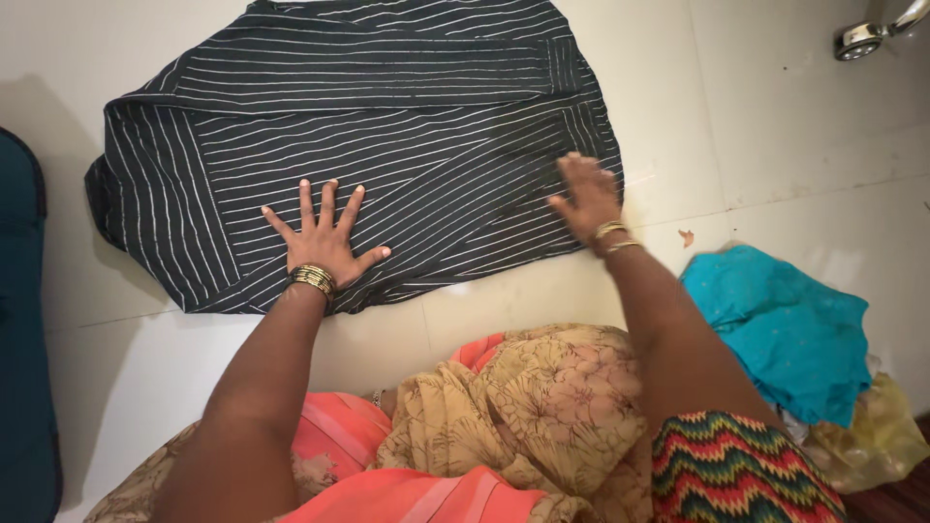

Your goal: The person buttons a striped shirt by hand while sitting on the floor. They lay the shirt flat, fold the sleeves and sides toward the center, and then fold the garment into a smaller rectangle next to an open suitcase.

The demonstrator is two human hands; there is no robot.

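Closest to me I see a lap draped in beige floral fabric (542, 407) over coral-orange cloth (407, 494), and a zigzag-patterned sleeve (736, 475) on my right arm. Off to the right, a teal garment (785, 329) lies crumpled on the white tiled floor (775, 126), with a yellowish plastic bag (872, 441) just beside it. Along the left edge runs a dark teal cushion or bag (24, 387); I cannot tell which. Further out, my left hand (325, 242) lies flat with fingers spread wide on the black shirt with thin white stripes (368, 126), near its lower hem, gold bangles at the wrist. My right hand (586, 199) is open too, slightly blurred, resting at the shirt's right edge and gripping nothing. The shirt is spread on the floor ahead of both hands. A chrome fitting (862, 39) sits in the far right corner.
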